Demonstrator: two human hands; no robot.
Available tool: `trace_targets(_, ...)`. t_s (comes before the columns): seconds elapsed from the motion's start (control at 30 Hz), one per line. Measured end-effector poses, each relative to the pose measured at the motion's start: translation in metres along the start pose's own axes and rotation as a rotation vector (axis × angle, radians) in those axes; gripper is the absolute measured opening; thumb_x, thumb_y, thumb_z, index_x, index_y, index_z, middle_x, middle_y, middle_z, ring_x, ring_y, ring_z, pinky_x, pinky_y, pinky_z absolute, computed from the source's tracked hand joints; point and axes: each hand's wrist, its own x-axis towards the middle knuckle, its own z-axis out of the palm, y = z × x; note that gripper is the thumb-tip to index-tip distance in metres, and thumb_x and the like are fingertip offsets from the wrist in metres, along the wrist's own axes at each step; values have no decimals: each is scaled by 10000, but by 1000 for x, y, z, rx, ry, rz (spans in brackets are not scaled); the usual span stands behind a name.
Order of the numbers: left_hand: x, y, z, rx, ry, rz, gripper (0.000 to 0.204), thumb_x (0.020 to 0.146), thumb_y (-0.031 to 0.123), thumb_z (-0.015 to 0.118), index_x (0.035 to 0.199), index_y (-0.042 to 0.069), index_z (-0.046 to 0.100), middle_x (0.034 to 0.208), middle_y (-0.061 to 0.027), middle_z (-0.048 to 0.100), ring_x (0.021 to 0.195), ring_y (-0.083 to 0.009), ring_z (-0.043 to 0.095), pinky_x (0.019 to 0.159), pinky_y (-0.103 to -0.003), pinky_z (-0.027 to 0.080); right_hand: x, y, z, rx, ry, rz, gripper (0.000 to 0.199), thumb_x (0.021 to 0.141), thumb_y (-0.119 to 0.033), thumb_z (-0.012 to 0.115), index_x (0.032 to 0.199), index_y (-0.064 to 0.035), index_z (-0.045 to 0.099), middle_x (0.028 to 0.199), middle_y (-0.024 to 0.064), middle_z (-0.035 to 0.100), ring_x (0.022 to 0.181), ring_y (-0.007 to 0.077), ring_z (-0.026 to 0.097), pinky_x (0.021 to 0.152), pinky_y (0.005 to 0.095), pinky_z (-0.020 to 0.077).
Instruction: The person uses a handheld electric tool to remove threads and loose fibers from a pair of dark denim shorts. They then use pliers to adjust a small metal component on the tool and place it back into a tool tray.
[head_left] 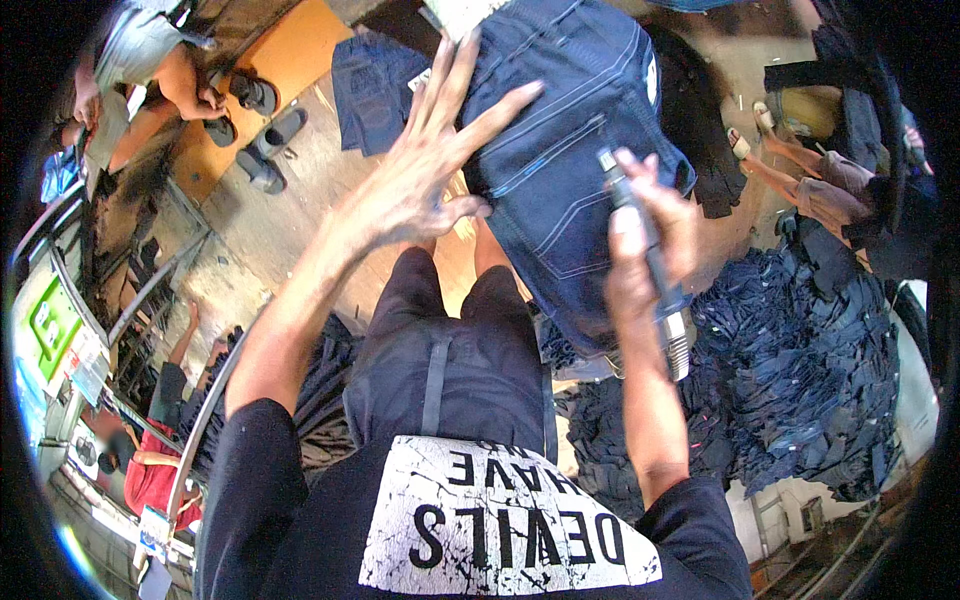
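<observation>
Left hand [425,175] splayed on jeans [575,150]; right hand [650,235] gripping tool [650,265]

Two denim pieces [570,150] [375,85], one metal tool [650,265].

The jeans [570,150] are showing dark blue denim, matt and coarse-woven, with pale stitched seams. The tool [655,270] is looking like dull grey metal, ribbed at its lower end. The heap of denim pieces [800,370] is lying rough and matt.
</observation>
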Motion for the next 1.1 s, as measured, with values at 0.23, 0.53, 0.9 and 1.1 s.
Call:
trace_targets(0.23,4,17,-42,40,260,271,810,831,479,821,1566,282,543,1773,-273,65,1640,-472,17,1302,-630,116,-13,-14,-3,73,13,28,230,968,-87,695,1175,1,646,1189,252,756,1177,375,735,1140,556,503)
trace_targets(0.53,74,1,-30,353,-158,416,909,800,736,754,1596,378,500,1778,-268,8,1644,-460,-3,1186,-834,43,37,9,-8,-207,-186,-352,222,766,-11,762,973,68,744,990,249,786,999,355,799,973,489,638)
trace_targets(0.9,80,-3,-29,341,-272,312,964,760,728,786,1608,387,479,1787,-237,5,1647,-447,-26,1185,-835,-22,40,23,-5,-166,-197,-349,221,767,-20,764,974,58,754,937,217,785,1013,370,796,984,519,632)
trace_targets(1.1,78,-5,-25,362,-229,335,972,749,720,798,1604,383,482,1784,-241,6,1648,-439,-27,1178,-843,-58,41,25,-5,-141,-224,-355,218,773,-14,758,973,70,744,918,226,780,1011,383,796,976,527,631)
